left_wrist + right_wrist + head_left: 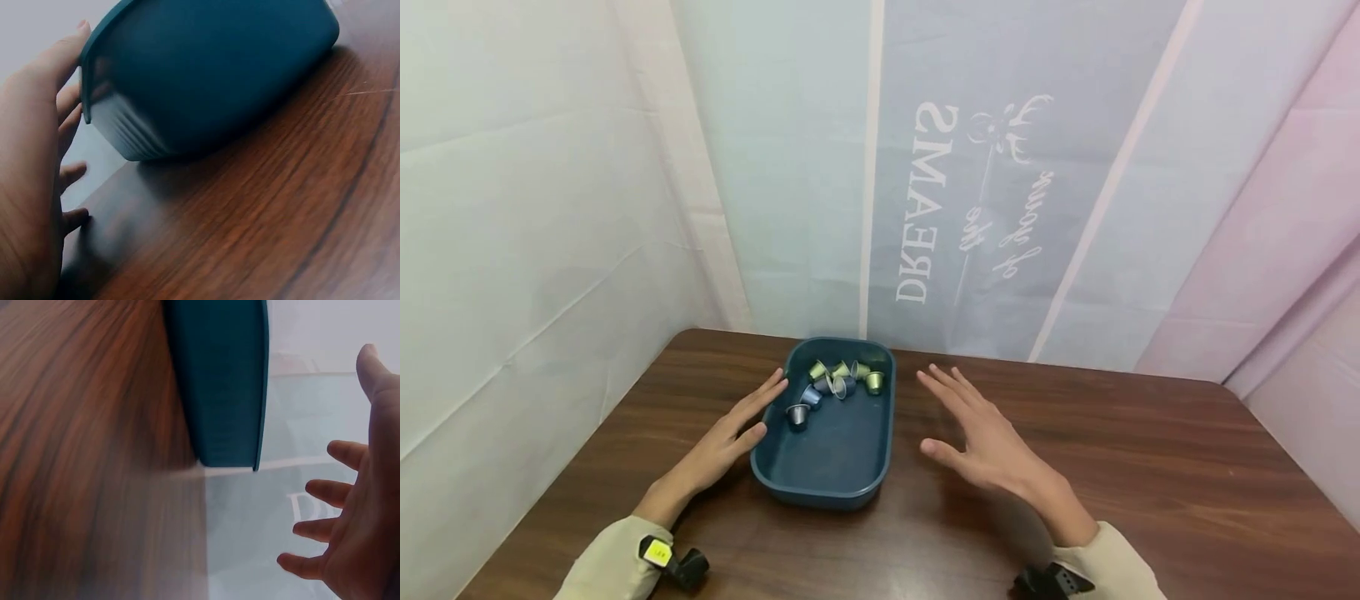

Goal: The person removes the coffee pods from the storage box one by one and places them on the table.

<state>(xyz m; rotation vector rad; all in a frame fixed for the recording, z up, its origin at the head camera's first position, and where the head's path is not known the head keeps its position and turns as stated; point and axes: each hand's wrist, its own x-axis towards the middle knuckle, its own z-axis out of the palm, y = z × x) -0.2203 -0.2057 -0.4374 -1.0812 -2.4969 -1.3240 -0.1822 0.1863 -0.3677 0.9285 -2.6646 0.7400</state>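
A blue tray (831, 467) sat at the centre of the frame on the table (1150, 483), with small cups (838, 382) clustered at its upper end. The left hand (722, 446) lay flat-fingered against its left rim; the right hand (981, 442) hovered spread just right of it, gripping nothing.
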